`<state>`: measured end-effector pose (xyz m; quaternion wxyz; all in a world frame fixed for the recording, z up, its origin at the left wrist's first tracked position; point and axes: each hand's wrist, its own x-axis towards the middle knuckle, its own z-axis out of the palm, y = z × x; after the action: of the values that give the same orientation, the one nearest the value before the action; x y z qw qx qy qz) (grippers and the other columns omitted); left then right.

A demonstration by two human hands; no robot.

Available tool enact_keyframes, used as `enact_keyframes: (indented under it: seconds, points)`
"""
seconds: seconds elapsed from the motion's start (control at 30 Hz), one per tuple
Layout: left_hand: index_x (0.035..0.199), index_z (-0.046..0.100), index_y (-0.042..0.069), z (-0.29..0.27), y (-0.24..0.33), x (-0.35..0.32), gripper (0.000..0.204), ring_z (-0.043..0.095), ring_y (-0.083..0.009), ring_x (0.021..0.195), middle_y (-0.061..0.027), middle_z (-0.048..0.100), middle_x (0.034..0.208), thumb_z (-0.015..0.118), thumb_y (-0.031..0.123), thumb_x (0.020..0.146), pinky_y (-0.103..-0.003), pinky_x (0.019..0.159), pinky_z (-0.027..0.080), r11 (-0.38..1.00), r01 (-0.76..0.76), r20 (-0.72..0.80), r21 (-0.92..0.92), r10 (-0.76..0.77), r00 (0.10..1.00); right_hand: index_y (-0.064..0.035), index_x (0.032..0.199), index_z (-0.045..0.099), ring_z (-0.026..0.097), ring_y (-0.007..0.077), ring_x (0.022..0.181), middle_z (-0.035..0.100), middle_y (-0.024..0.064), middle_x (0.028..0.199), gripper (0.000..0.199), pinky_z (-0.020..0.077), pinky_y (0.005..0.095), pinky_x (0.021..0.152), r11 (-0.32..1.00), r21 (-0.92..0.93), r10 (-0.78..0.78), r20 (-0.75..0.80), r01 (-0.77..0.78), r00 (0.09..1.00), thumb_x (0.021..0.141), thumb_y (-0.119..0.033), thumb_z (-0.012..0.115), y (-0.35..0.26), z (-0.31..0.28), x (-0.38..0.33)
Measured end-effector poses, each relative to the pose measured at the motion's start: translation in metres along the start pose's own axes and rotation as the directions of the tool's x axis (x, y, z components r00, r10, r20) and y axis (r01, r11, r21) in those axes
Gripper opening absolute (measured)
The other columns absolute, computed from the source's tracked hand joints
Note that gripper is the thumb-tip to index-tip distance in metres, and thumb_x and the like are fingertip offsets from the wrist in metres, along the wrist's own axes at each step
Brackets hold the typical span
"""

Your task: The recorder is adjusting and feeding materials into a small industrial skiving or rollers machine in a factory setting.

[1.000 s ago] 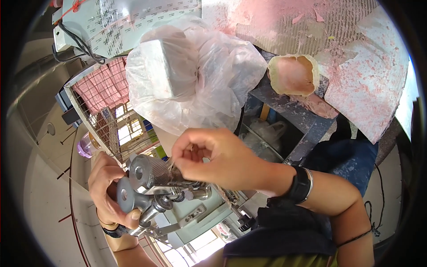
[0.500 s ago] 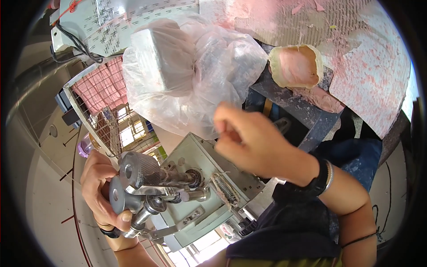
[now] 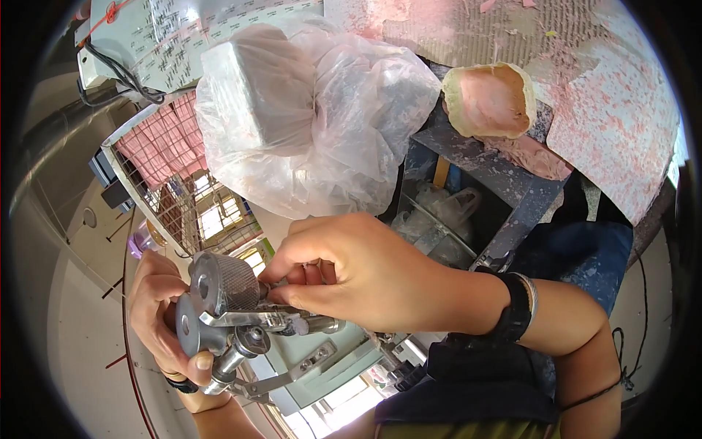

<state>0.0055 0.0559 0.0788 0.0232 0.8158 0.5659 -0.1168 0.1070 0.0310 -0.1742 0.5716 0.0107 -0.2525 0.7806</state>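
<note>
A knurled metal roller (image 3: 228, 282) and a smooth grey roller (image 3: 199, 331) sit side by side on a pale green machine (image 3: 281, 377). My left hand (image 3: 155, 311) wraps around the smooth roller from its left side, with the thumb below it. Just right of the knurled roller, my right hand (image 3: 358, 274) has thumb and forefinger pinched by its shaft. Whatever lies between those fingertips is too small or hidden to name. A flat metal arm (image 3: 241, 318) crosses under the knurled roller, near my right thumb. My right hand covers much of the machine's top.
A large clear plastic bag (image 3: 358, 110) drapes a boxy thing beyond the machine. To the right, a cream-rimmed bowl (image 3: 486, 102) with pink material sits by a pink-smeared board (image 3: 614, 110). A wire basket (image 3: 164, 146) with pink cloth stands at left, near black cables (image 3: 121, 69).
My right hand has moved left and down from above the machine to the knurled roller's shaft, uncovering plastic bags in the dark frame. My left hand stays on the smooth roller.
</note>
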Motion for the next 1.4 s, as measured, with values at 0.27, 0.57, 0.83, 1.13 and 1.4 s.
enact_keyframes:
  seconds: [0.27, 0.57, 0.83, 1.13, 1.4]
  points:
    - [0.079, 0.053, 0.001, 0.002, -0.003, -0.002, 0.082, 0.037, -0.0186, 0.072, -0.0043, 0.04, 0.078, 0.077, 0.078, 0.061, -0.034, 0.063, 0.027, 1.0, 0.018, -0.04, -0.022, -0.019, 0.999, 0.0028, 0.099, 0.074, 0.064, 0.014, 0.066, 0.067, 0.0084, 0.08, 0.011, 0.0501, 0.0279, 0.06, 0.987, -0.114, -0.111, 0.005, 0.111, 0.994, 0.089, -0.003, 0.073, -0.003, -0.005, 0.002]
    - [0.079, 0.054, 0.002, 0.005, 0.002, -0.002, 0.083, 0.037, -0.0186, 0.071, -0.004, 0.039, 0.077, 0.076, 0.08, 0.06, -0.034, 0.062, 0.027, 0.999, 0.035, -0.06, -0.02, -0.036, 0.998, -0.0038, 0.1, 0.067, 0.064, 0.0108, 0.077, 0.072, 0.0072, 0.094, 0.008, 0.0499, 0.0242, 0.068, 0.947, 0.185, 0.304, -0.261, -0.262, 0.916, 0.097, -0.008, 0.061, 0.01, -0.019, 0.006]
    - [0.078, 0.051, 0.004, 0.013, 0.005, -0.002, 0.084, 0.037, -0.0191, 0.072, -0.0027, 0.037, 0.076, 0.073, 0.083, 0.061, -0.035, 0.065, 0.028, 0.998, 0.063, -0.112, -0.004, -0.063, 0.992, -0.0053, 0.101, 0.06, 0.061, 0.0118, 0.082, 0.071, 0.0132, 0.1, 0.017, 0.0483, 0.0277, 0.072, 0.77, 0.599, 0.239, 0.049, -0.22, 0.97, 0.104, -0.018, 0.049, 0.003, -0.038, 0.01]
    - [0.078, 0.053, 0.003, 0.011, 0.006, 0.0, 0.087, 0.039, -0.0204, 0.07, -0.0033, 0.038, 0.074, 0.074, 0.086, 0.059, -0.034, 0.062, 0.029, 0.999, 0.045, -0.092, 0.022, -0.043, 0.995, -0.0004, 0.114, 0.072, 0.065, 0.0117, 0.086, 0.073, 0.0059, 0.1, 0.02, 0.0522, 0.0283, 0.077, 0.935, 0.206, 0.262, 0.145, -0.288, 0.954, 0.099, -0.013, 0.067, 0.001, -0.011, 0.007]
    - [0.077, 0.053, 0.003, 0.011, 0.007, 0.001, 0.087, 0.039, -0.0208, 0.069, -0.0031, 0.039, 0.072, 0.075, 0.084, 0.058, -0.034, 0.062, 0.03, 0.999, 0.036, -0.082, 0.041, -0.032, 0.996, 0.0032, 0.109, 0.074, 0.067, 0.0135, 0.076, 0.075, 0.0113, 0.088, 0.022, 0.0527, 0.0297, 0.071, 0.977, 0.083, 0.169, 0.253, -0.196, 0.953, 0.098, -0.014, 0.067, -0.008, -0.023, 0.027]
